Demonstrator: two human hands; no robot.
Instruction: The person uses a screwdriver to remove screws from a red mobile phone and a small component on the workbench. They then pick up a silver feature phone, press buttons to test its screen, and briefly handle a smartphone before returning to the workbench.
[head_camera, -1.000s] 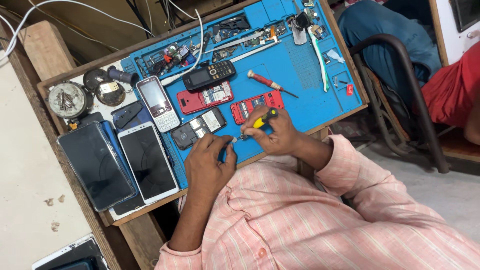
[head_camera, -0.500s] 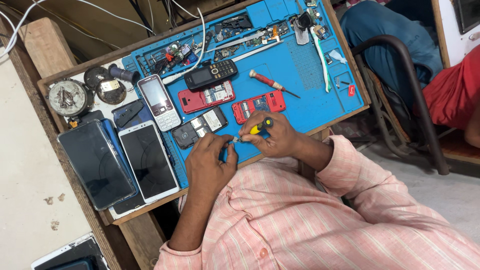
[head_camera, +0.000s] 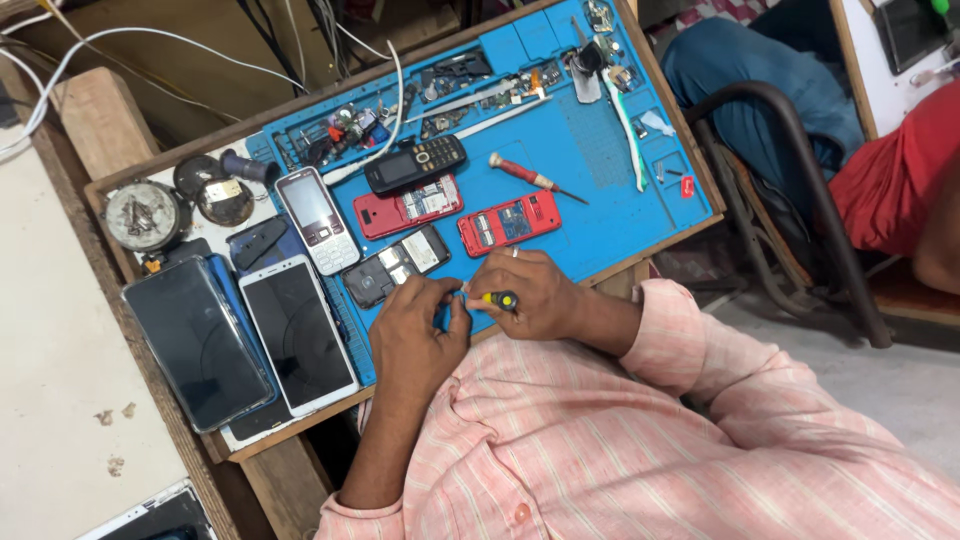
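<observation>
Head view: screwdriver (head_camera: 500, 299) between both hands.

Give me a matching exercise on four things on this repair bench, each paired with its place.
Things:
1 red-handled screwdriver
2 white smartphone
3 black keypad phone
4 right hand

Places:
A near edge of the blue mat
B left of the mat, beside a dark smartphone
C right of the black keypad phone
D above an opened red phone

Pairs: 1-C, 2-B, 3-D, 4-A
</observation>
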